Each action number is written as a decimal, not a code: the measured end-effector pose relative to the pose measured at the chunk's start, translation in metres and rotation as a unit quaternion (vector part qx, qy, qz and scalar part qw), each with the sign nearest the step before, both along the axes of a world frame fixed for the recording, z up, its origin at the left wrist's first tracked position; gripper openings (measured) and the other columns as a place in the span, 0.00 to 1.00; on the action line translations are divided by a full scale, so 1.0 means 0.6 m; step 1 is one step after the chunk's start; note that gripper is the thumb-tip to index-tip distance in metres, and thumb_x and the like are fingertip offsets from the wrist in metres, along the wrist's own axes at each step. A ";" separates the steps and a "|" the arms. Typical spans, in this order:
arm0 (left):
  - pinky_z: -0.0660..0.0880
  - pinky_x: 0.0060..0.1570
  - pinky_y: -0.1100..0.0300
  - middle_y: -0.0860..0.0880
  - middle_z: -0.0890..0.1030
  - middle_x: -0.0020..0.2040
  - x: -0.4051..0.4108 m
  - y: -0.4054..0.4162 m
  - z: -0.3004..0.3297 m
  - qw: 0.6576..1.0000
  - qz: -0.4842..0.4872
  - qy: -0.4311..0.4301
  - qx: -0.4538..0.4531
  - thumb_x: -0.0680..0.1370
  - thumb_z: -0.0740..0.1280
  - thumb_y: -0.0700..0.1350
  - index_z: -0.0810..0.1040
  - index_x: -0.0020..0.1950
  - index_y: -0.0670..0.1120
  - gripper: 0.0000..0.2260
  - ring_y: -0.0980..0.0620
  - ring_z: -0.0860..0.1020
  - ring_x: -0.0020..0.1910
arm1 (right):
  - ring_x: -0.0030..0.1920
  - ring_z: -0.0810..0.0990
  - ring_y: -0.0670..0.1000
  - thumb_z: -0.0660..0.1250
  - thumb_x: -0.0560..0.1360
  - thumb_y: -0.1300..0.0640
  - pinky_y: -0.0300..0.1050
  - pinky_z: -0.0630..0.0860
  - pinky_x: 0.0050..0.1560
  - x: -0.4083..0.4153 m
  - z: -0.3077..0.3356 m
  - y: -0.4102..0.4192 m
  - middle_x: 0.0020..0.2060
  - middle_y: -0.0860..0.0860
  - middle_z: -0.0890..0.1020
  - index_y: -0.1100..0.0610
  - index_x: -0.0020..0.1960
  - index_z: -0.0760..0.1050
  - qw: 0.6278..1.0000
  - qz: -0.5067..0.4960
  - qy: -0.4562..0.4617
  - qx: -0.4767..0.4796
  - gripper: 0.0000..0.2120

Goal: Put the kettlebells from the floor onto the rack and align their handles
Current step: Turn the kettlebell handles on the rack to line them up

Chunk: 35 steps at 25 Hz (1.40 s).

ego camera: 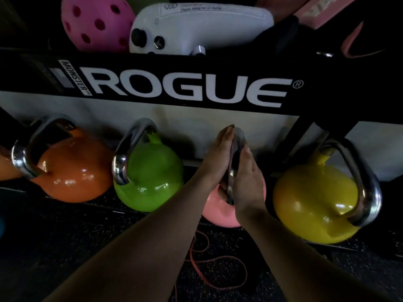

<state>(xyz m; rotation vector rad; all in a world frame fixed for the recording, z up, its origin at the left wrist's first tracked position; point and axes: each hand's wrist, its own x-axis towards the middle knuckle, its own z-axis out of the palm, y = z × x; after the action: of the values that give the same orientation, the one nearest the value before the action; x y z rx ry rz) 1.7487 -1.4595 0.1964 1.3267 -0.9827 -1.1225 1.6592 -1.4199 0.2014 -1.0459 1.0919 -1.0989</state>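
Note:
A row of kettlebells with steel handles sits on the low shelf of the black rack (pixel 174 88): orange (pixel 74 175), green (pixel 150 177), pink (pixel 220 212) and yellow (pixel 314 203). My left hand (pixel 216 158) and my right hand (pixel 248 173) press flat against either side of the pink kettlebell's handle (pixel 236 144), fingers extended along it. The handle stands edge-on to me, while the others are turned at an angle. Much of the pink bell is hidden behind my hands and forearms.
On the rack's upper shelf lie a pink perforated ball (pixel 96 25), a white padded object (pixel 196 29) and pink straps (pixel 357 44). A red resistance band (pixel 218 264) lies on the dark speckled floor below. A rack upright (pixel 305 136) stands between pink and yellow.

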 end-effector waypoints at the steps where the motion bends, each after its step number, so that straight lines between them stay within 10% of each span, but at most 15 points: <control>1: 0.63 0.76 0.50 0.50 0.71 0.75 0.001 0.003 -0.002 1.000 0.000 0.001 0.000 0.83 0.54 0.61 0.67 0.77 0.51 0.25 0.54 0.70 0.73 | 0.56 0.77 0.29 0.52 0.84 0.43 0.23 0.74 0.47 0.001 0.000 0.000 0.61 0.40 0.81 0.46 0.73 0.72 1.000 -0.006 0.007 -0.001 0.21; 5: 0.65 0.74 0.50 0.50 0.71 0.75 0.002 0.005 -0.005 0.999 0.002 0.048 0.013 0.84 0.53 0.60 0.66 0.77 0.55 0.23 0.53 0.71 0.72 | 0.62 0.80 0.42 0.53 0.83 0.42 0.39 0.80 0.57 0.005 0.001 0.000 0.62 0.45 0.82 0.45 0.71 0.74 1.000 -0.012 0.010 0.000 0.21; 9: 0.72 0.66 0.59 0.49 0.72 0.74 0.000 0.000 0.008 0.996 0.006 0.084 0.025 0.85 0.54 0.56 0.66 0.78 0.52 0.22 0.54 0.75 0.67 | 0.32 0.82 0.46 0.54 0.83 0.41 0.37 0.75 0.25 0.000 0.007 -0.007 0.39 0.47 0.83 0.48 0.66 0.76 0.999 -0.014 -0.007 0.035 0.20; 12: 0.72 0.58 0.65 0.49 0.72 0.73 0.001 0.006 0.018 0.997 -0.001 0.062 0.035 0.85 0.54 0.56 0.66 0.78 0.53 0.21 0.56 0.75 0.63 | 0.23 0.75 0.45 0.54 0.83 0.41 0.36 0.67 0.21 -0.001 0.010 0.000 0.28 0.48 0.78 0.49 0.63 0.77 0.999 -0.028 -0.003 0.039 0.20; 17: 0.66 0.73 0.53 0.48 0.71 0.75 -0.001 -0.003 0.025 0.999 0.011 0.038 0.032 0.86 0.53 0.54 0.68 0.76 0.51 0.20 0.49 0.70 0.73 | 0.41 0.81 0.32 0.53 0.85 0.47 0.22 0.70 0.30 0.003 0.008 0.004 0.41 0.32 0.80 0.45 0.66 0.74 0.999 -0.041 0.028 -0.014 0.15; 20: 0.63 0.76 0.48 0.47 0.70 0.76 -0.003 -0.008 0.027 1.000 0.001 0.009 0.027 0.86 0.52 0.52 0.68 0.76 0.49 0.20 0.49 0.68 0.74 | 0.47 0.74 0.21 0.51 0.86 0.49 0.18 0.69 0.36 0.006 0.006 0.005 0.59 0.41 0.77 0.52 0.75 0.69 0.998 -0.036 0.035 -0.026 0.21; 24: 0.62 0.76 0.47 0.48 0.69 0.76 0.002 -0.009 0.029 0.999 -0.011 -0.009 0.032 0.86 0.51 0.52 0.68 0.76 0.49 0.20 0.50 0.67 0.75 | 0.56 0.79 0.37 0.55 0.84 0.46 0.31 0.73 0.52 0.016 0.002 0.010 0.58 0.42 0.79 0.52 0.70 0.74 0.996 -0.069 0.032 -0.047 0.19; 27: 0.63 0.76 0.46 0.47 0.71 0.75 0.005 -0.012 0.025 0.999 -0.025 -0.017 0.029 0.86 0.52 0.52 0.68 0.76 0.49 0.20 0.48 0.68 0.74 | 0.54 0.73 0.25 0.51 0.84 0.43 0.22 0.70 0.49 0.019 -0.002 0.009 0.60 0.35 0.76 0.45 0.75 0.69 0.996 -0.063 0.045 -0.047 0.22; 35: 0.64 0.75 0.47 0.44 0.74 0.72 -0.005 -0.006 0.020 0.998 -0.007 0.060 0.027 0.86 0.53 0.51 0.70 0.74 0.46 0.19 0.48 0.71 0.72 | 0.65 0.78 0.45 0.50 0.83 0.40 0.41 0.81 0.55 0.011 -0.002 0.008 0.66 0.47 0.79 0.41 0.75 0.68 0.999 -0.036 0.016 -0.016 0.22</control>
<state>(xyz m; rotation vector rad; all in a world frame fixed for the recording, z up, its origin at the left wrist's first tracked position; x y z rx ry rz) 1.7459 -1.4633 0.2086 1.2812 -0.8797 -1.2315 1.6661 -1.4150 0.2002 -1.0594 1.1474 -1.1633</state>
